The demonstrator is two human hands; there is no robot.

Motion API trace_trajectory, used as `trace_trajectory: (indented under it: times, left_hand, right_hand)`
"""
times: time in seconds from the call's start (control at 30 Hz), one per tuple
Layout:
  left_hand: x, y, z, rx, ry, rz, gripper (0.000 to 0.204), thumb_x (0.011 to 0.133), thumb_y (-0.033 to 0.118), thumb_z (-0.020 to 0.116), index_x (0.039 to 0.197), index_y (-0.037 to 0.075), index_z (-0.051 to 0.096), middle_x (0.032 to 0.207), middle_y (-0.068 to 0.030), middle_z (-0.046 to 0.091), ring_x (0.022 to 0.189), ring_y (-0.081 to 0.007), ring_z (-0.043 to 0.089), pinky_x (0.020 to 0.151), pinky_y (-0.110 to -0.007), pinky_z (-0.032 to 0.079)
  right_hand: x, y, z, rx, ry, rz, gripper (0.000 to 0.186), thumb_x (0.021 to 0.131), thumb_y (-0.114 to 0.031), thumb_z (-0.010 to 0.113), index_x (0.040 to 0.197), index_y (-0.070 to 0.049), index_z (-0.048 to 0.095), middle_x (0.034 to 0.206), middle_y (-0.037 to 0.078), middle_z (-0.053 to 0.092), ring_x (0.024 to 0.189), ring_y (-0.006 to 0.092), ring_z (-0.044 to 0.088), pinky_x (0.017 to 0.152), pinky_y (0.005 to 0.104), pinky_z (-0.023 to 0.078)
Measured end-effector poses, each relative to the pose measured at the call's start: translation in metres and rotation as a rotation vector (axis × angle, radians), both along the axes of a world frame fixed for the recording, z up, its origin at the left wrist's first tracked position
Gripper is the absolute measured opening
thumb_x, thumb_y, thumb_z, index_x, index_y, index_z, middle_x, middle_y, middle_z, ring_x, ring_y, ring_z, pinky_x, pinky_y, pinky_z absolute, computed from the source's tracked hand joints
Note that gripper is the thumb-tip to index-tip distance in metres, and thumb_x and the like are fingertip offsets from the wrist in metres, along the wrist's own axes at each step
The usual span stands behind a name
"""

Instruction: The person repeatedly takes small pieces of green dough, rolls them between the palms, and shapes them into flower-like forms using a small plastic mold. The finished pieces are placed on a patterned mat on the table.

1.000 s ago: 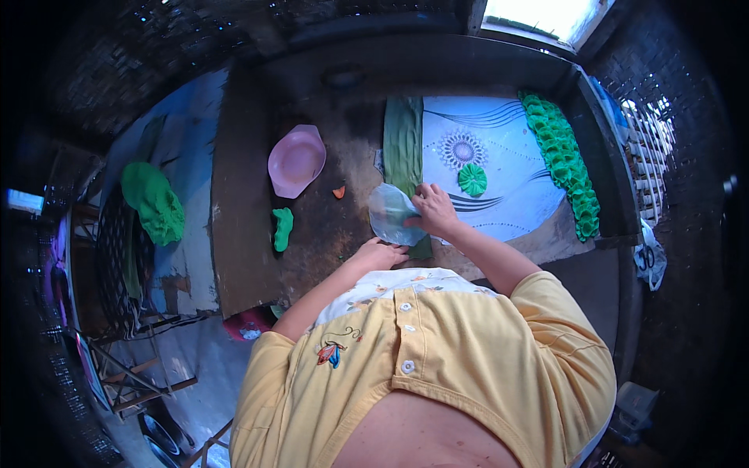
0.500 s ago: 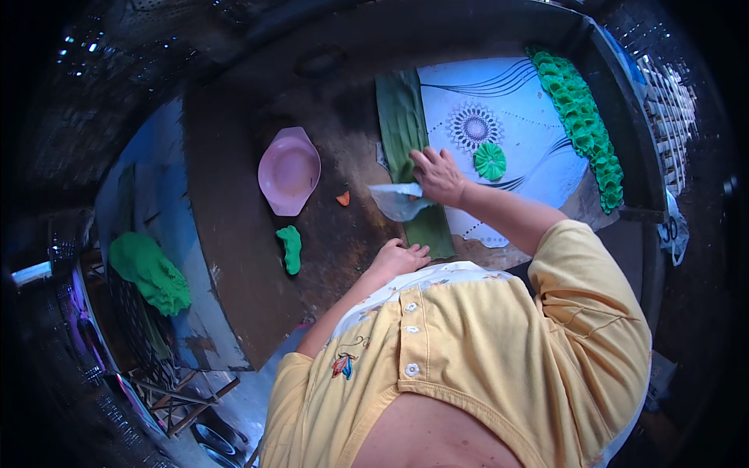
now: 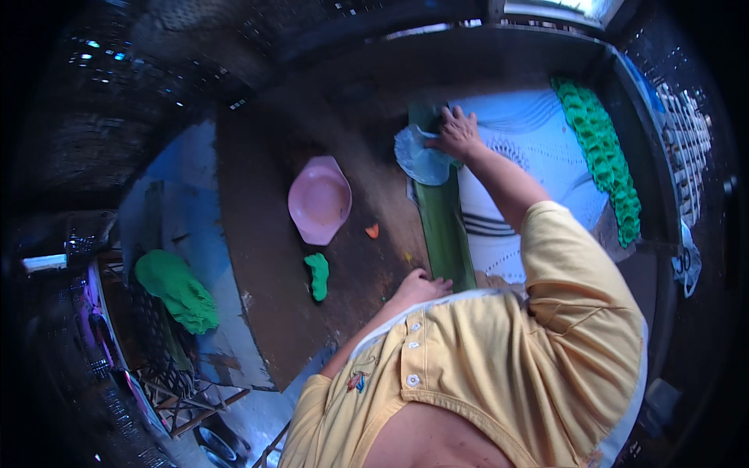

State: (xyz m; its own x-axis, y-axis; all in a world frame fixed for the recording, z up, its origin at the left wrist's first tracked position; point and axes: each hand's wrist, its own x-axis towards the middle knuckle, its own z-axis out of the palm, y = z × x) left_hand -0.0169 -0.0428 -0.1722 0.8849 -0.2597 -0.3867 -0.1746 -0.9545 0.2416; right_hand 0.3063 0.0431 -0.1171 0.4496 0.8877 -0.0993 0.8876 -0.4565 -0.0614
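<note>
A long green leaf strip (image 3: 446,234) lies on the brown board, alongside a white patterned sheet. At its far end my right hand (image 3: 459,134) has bent fingers, with a crumpled, see-through plastic sheet (image 3: 421,156) caught at the thumb and spread over the leaf. My left hand (image 3: 421,288) rests low at the leaf's near end, its fingers stretched toward the leaf's edge. A small lump of green dough (image 3: 317,276) and a pink bowl (image 3: 321,201) stand to the left of the hands.
Overlapping green ruffled pieces (image 3: 601,156) form a row along the right edge of the white patterned sheet (image 3: 499,214). An orange scrap (image 3: 372,231) lies beside the bowl. Farther left sits a large green dough mass (image 3: 175,290). A raised wooden edge (image 3: 636,140) bounds the right side.
My right hand has moved away from me along the leaf, taking the plastic sheet with it. My left hand stays at the near end. The whole view has shifted, and my arm now covers the round green piece.
</note>
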Motion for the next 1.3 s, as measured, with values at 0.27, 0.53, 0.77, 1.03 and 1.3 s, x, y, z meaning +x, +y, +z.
trace_trajectory:
  times: [0.27,0.53,0.77,1.03,1.3]
  left_hand:
    - [0.005,0.012,0.022,-0.331,0.027,0.17,0.031,0.089,0.028,0.042,0.118,0.023,0.052,0.119,0.0004,0.055,0.104,-0.0117,0.054,0.095,-0.033,0.035]
    - [0.041,0.026,0.058,-1.98,-0.011,1.594,0.084,0.085,0.023,0.061,0.141,0.031,-0.002,0.129,-0.0074,0.042,0.113,-0.0202,0.046,0.088,-0.039,0.042]
    - [0.037,0.049,0.097,-0.491,-0.345,1.2,0.094,0.07,0.024,0.073,0.141,0.011,0.013,0.114,-0.0118,0.055,0.103,-0.0267,0.054,0.091,-0.037,0.041]
    - [0.055,0.016,0.133,-0.661,-0.332,1.027,0.095,0.07,0.02,0.07,0.142,0.008,0.008,0.114,-0.0125,0.055,0.099,-0.028,0.056,0.087,-0.034,0.044]
    - [0.02,0.032,0.139,-1.837,-0.365,1.529,0.024,0.077,0.003,0.061,0.1,0.009,0.056,0.093,-0.0035,0.06,0.084,-0.0139,0.059,0.075,-0.027,0.047]
  right_hand:
    - [-0.011,0.004,0.042,0.11,0.129,-0.122,0.063,0.065,-0.06,0.064,0.097,-0.006,0.064,0.106,0.009,0.053,0.103,0.0243,0.05,0.082,0.0375,0.039]
    - [-0.056,-0.127,0.062,0.193,1.367,-0.097,0.063,0.084,-0.058,0.047,0.104,0.002,0.056,0.103,0.012,0.057,0.098,0.0203,0.051,0.084,0.0349,0.041]
    - [-0.048,-0.173,0.069,0.162,1.187,-0.204,0.06,0.089,-0.052,0.042,0.122,-0.003,0.049,0.113,0.013,0.056,0.107,0.0223,0.05,0.091,0.0338,0.039]
    - [-0.135,-0.154,0.116,0.144,0.535,0.4,0.034,0.081,-0.038,0.057,0.103,-0.013,0.064,0.117,0.01,0.051,0.111,0.0309,0.043,0.093,0.0404,0.036]
    - [-0.14,-0.188,0.116,0.834,0.518,0.165,0.012,0.074,-0.015,0.067,0.084,-0.011,0.068,0.118,0.011,0.05,0.114,0.0315,0.041,0.094,0.0413,0.033]
